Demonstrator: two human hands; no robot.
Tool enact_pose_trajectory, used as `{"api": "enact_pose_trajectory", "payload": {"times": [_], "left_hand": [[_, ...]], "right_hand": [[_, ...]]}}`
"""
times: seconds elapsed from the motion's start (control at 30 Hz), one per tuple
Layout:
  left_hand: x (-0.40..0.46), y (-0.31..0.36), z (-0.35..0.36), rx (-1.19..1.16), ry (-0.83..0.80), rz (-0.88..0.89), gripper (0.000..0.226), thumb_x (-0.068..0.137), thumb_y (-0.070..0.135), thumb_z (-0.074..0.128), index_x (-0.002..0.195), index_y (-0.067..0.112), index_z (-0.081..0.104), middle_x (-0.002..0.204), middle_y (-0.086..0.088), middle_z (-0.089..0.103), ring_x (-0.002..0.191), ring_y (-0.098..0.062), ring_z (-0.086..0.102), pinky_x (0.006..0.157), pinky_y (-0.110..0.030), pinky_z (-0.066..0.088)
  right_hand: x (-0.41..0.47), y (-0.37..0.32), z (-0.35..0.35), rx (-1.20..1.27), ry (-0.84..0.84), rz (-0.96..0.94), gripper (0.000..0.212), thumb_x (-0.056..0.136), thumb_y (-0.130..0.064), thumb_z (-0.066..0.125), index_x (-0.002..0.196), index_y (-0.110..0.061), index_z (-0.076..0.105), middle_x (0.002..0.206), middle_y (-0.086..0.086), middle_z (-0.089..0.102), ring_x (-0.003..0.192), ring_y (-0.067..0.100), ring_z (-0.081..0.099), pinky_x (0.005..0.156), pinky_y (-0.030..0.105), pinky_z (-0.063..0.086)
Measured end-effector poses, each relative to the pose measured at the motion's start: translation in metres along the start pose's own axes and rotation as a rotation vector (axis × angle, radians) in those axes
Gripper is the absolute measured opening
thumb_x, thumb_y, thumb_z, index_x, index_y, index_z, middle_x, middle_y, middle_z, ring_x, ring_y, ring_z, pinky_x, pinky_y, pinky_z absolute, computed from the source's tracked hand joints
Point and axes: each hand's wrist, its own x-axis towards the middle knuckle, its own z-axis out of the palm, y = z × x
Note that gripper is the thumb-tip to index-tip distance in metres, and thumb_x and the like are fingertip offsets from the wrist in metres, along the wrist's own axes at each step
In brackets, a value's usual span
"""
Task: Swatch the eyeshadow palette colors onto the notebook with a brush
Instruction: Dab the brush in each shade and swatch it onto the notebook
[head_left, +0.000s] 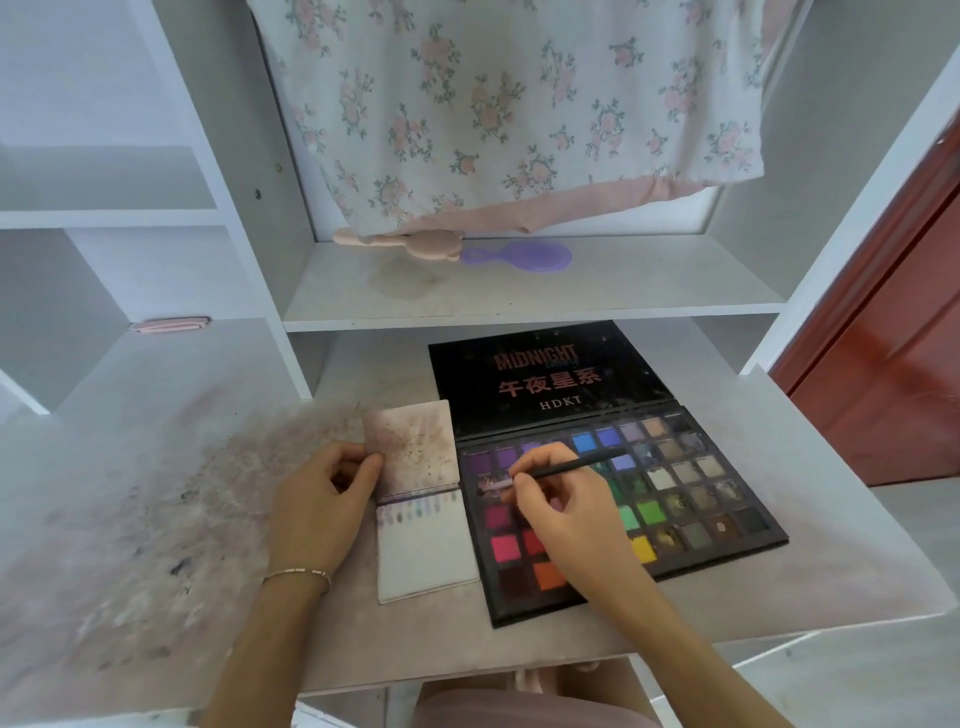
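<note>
Two hands at work, lower centre of the frame, over a dusty white worktop (779, 467).

Item: eyeshadow palette (691, 499), open, lid laid back flat, centre right. Many colour pans in rows; blues and purples toward the top, greens, yellow, pinks and orange lower down.

Item: notebook (428, 545), small, open, just left of the palette and touching or nearly touching its edge. Upper page stained with powder; lower page carries one row of small swatches along its top, the rest blank.

Item: brush (566, 469), thin and dark, handle pointing right. Its tip sits at a pan in the purple columns at the palette's left side; the bristles are too small to make out.

Right hand (566, 514): fingers curled close, pinching the brush near its head like a pen.

Left hand (324, 499): fingers curled, thumb pressed on the notebook's left edge near the fold, pinning it.

Step in hand, as judged: loading colour. To do it well, dab lightly, keep the tip inside the one pan so neighbours stay clean, then carry it over to the blank paper beside the last swatch, with the notebook held down.

Also present: two hairbrushes, pink (400, 241) and purple (519, 257), on the shelf (623, 291) at centre; floral cloth (519, 104) hanging above.
</note>
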Motion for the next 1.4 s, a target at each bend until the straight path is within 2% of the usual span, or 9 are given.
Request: {"api": "enact_pose_trajectory", "payload": {"times": [0.1,0.27,0.43,0.57,0.77,0.93,1.1,1.23,1.4], "left_hand": [[0.0,0.0,-0.001,0.012,-0.001,-0.01,0.021,0.084,0.016,0.064,0.072,0.033,0.058,0.069,0.016,0.061,0.068,0.002,0.055,0.055,-0.006,0.034],[0.001,-0.002,-0.001,0.016,-0.004,-0.013,0.012,0.084,0.019,0.064,0.077,0.028,0.062,0.07,0.017,0.062,0.068,0.002,0.056,0.056,-0.007,0.036],[0.001,-0.004,-0.001,0.022,-0.005,-0.007,0.007,0.084,0.02,0.064,0.079,0.025,0.063,0.07,0.015,0.062,0.069,0.0,0.056,0.057,-0.007,0.037],[0.001,-0.004,-0.001,0.034,-0.008,-0.001,0.005,0.085,0.022,0.063,0.08,0.025,0.064,0.072,0.015,0.062,0.07,-0.001,0.057,0.06,-0.014,0.039],[0.0,-0.003,-0.001,0.023,-0.005,-0.004,0.011,0.084,0.022,0.063,0.077,0.03,0.06,0.07,0.017,0.061,0.068,0.002,0.056,0.056,-0.003,0.038],[0.0,-0.004,0.0,0.004,-0.003,-0.01,0.019,0.084,0.022,0.064,0.072,0.035,0.057,0.07,0.014,0.063,0.069,-0.002,0.058,0.059,-0.015,0.04],[-0.001,-0.004,-0.001,0.006,-0.005,-0.007,0.02,0.084,0.022,0.064,0.072,0.036,0.056,0.07,0.014,0.062,0.069,-0.001,0.058,0.058,-0.014,0.038],[-0.001,-0.003,-0.001,-0.004,-0.007,-0.011,0.021,0.084,0.021,0.064,0.072,0.036,0.056,0.07,0.014,0.062,0.068,-0.001,0.057,0.059,-0.013,0.038],[-0.001,-0.003,0.0,-0.013,-0.01,-0.009,0.02,0.084,0.021,0.063,0.073,0.035,0.057,0.07,0.014,0.063,0.069,-0.002,0.058,0.06,-0.015,0.04]], "right_hand": [[0.005,-0.001,0.013,-0.045,-0.044,-0.013,0.018,0.087,-0.016,0.053,0.077,-0.031,0.052,0.07,0.005,0.065,0.064,0.012,0.06,0.058,0.019,0.049],[0.01,0.0,0.019,-0.109,-0.089,-0.012,0.016,0.088,-0.018,0.052,0.078,-0.031,0.051,0.071,0.006,0.066,0.066,0.015,0.061,0.061,0.029,0.053],[0.011,0.002,0.02,-0.137,-0.13,-0.013,0.014,0.088,-0.019,0.052,0.079,-0.03,0.051,0.074,0.002,0.067,0.069,0.011,0.061,0.063,0.023,0.052],[0.011,0.002,0.02,-0.146,-0.142,-0.009,0.012,0.088,-0.02,0.052,0.08,-0.029,0.051,0.075,0.0,0.067,0.071,0.008,0.062,0.066,0.021,0.052],[0.011,0.001,0.021,-0.173,-0.164,-0.012,0.016,0.087,-0.021,0.053,0.077,-0.032,0.05,0.073,0.0,0.066,0.068,0.008,0.061,0.06,0.018,0.051],[0.011,0.002,0.021,-0.176,-0.159,-0.019,0.016,0.088,-0.02,0.052,0.079,-0.033,0.05,0.076,0.0,0.067,0.072,0.009,0.062,0.066,0.022,0.053],[0.01,0.003,0.02,-0.196,-0.164,-0.018,0.016,0.087,-0.021,0.053,0.077,-0.033,0.05,0.074,-0.002,0.065,0.071,0.006,0.06,0.063,0.019,0.052],[0.011,0.003,0.02,-0.189,-0.16,-0.026,0.017,0.088,-0.021,0.052,0.078,-0.034,0.05,0.077,-0.003,0.066,0.073,0.006,0.061,0.066,0.019,0.052],[0.01,0.003,0.02,-0.194,-0.161,-0.021,0.017,0.087,-0.021,0.053,0.076,-0.033,0.049,0.073,-0.005,0.063,0.071,0.003,0.059,0.06,0.013,0.049]]}}
